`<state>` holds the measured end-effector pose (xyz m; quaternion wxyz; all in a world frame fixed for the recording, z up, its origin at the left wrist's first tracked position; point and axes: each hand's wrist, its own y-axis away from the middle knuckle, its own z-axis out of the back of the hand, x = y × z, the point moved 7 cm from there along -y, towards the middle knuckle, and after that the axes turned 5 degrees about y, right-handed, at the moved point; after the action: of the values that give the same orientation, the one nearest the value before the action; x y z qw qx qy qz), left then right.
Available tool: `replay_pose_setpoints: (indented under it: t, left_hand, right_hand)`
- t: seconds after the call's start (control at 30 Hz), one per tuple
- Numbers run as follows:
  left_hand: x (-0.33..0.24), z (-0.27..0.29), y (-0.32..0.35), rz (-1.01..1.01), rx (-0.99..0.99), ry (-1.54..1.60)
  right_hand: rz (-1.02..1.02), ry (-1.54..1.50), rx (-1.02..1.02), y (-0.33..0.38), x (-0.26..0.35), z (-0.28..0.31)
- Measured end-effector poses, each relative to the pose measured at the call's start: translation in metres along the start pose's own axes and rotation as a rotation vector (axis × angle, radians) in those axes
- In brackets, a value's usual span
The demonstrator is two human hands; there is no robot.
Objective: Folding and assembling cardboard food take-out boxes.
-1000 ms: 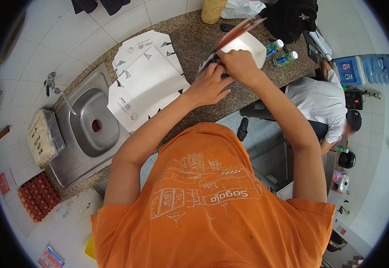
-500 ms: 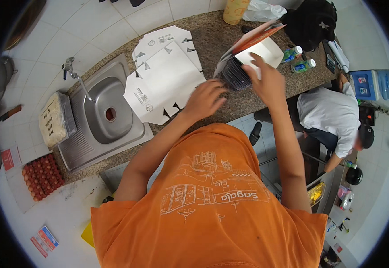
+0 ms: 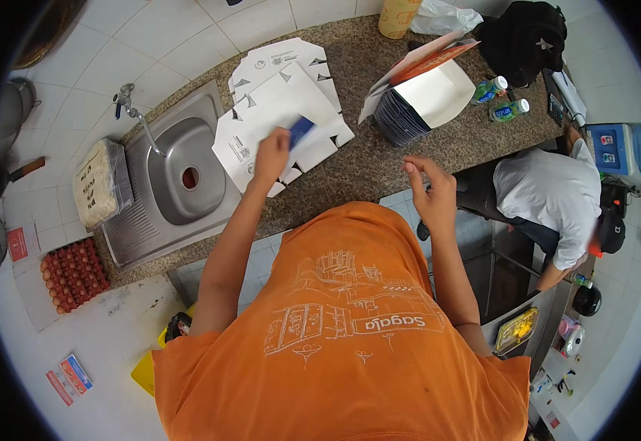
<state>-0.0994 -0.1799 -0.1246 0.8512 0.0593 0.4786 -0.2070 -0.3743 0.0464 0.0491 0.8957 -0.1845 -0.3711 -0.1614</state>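
My left hand (image 3: pixel 270 156) is closed on a small dark blue rectangular piece (image 3: pixel 302 131), blurred by motion, above flat white cardboard box blanks (image 3: pixel 284 99). These overlap on the counter and have cut slots and tabs along their edges. My right hand (image 3: pixel 434 195) hovers over the counter's front edge, fingers loosely bent and apart, with nothing visible in it. Beyond it stands a stack of nested open boxes (image 3: pixel 442 92), white inside and dark blue outside. Orange-and-white printed sheets (image 3: pixel 416 65) stand upright against the stack's far left side.
Left of the blanks is a steel sink (image 3: pixel 181 173) with a tap (image 3: pixel 133 110). Two small green bottles (image 3: pixel 509 110) and a black bag (image 3: pixel 523 40) sit right of the boxes. A person in a white shirt (image 3: pixel 545 187) bends at the right. Egg trays (image 3: pixel 74 275) lie far left.
My left hand has moved left from beside the box stack to over the blanks, and the blue piece now shows in it. My right hand has drawn back from the stack toward me.
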Motion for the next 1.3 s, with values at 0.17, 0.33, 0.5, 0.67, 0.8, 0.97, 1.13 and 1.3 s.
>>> replay_pose_setpoints:
  t: [0.17, 0.33, 0.5, 0.67, 0.8, 0.97, 1.13, 1.3]
  left_hand:
    - [-0.097, 0.080, 0.023, 0.100, -0.005, 0.114]
    - [-0.183, 0.059, 0.119, 0.374, 0.569, 0.585]
    - [-0.187, 0.044, 0.168, 0.688, 0.762, 0.834]
    - [-0.178, 0.051, 0.174, 0.722, 0.819, 0.787]
    - [-0.186, 0.048, 0.180, 0.723, 0.817, 0.841]
    - [-0.188, 0.056, 0.169, 0.643, 0.839, 0.778]
    - [-0.188, 0.052, 0.165, 0.730, 0.794, 0.799]
    - [-0.197, 0.050, 0.164, 0.751, 0.776, 0.840]
  right_hand:
    - [0.018, -0.095, 0.094, -0.010, 0.041, -0.012]
    - [0.311, -0.447, 0.277, -0.007, 0.079, -0.041]
    - [0.028, -1.025, 0.233, 0.009, 0.076, -0.052]
    - [0.448, -0.349, 0.694, 0.032, 0.123, -0.064]
    - [0.362, -0.213, 0.273, 0.013, 0.113, -0.042]
    - [0.546, -0.337, 0.765, 0.038, 0.127, -0.066]
    - [0.449, -0.324, 0.630, 0.016, 0.133, -0.043]
    - [0.404, -0.251, 0.634, 0.022, 0.133, -0.047]
